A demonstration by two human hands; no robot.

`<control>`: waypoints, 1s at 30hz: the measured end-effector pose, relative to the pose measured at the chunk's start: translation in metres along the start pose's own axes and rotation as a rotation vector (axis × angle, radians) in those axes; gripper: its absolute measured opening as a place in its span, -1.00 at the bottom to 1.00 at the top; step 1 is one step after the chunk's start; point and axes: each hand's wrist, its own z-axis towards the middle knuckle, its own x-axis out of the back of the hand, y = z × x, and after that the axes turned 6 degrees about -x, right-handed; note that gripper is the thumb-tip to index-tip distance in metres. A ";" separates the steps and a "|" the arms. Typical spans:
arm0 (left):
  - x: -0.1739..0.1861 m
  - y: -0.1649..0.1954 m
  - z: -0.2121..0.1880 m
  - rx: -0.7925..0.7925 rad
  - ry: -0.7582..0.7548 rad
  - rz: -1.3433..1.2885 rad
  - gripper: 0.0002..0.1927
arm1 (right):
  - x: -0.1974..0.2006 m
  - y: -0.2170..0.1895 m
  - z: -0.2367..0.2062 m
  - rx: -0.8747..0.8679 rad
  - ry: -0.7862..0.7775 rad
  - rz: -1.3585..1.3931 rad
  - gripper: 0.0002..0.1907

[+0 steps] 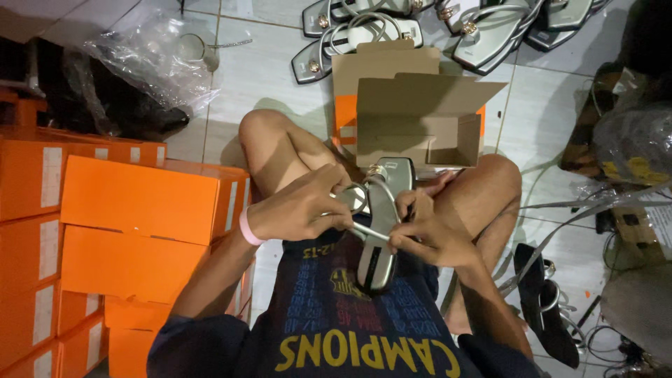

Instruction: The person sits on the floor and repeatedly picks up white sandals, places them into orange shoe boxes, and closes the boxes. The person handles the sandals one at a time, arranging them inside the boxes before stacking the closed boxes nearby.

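I see both hands clamped on the silver sandal (381, 231): left hand (297, 210) on its strap, right hand (427, 234) beside it, long axis running lap to open box (416, 119).

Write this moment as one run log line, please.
left hand: holds strap | right hand: holds silver sandal | open box ahead

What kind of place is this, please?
Probably a small home workshop or storeroom for packing sandals: stacked orange shoe boxes, silver sandals on the tiled floor, and an open cardboard box before the seated person.
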 end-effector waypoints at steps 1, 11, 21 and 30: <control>-0.003 -0.004 -0.001 0.043 0.008 -0.010 -0.93 | -0.007 0.013 -0.004 0.009 -0.031 0.013 -0.88; -0.078 -0.084 -0.031 0.617 -0.001 0.142 -0.32 | 0.009 0.120 -0.110 -0.155 0.711 0.930 -0.74; -0.141 -0.131 -0.047 0.495 -0.115 0.526 0.13 | 0.059 0.071 -0.119 -0.061 0.357 0.559 -0.61; -0.109 -0.099 -0.084 0.552 0.112 0.133 -0.05 | 0.152 0.080 0.039 -0.040 -0.148 0.034 -0.51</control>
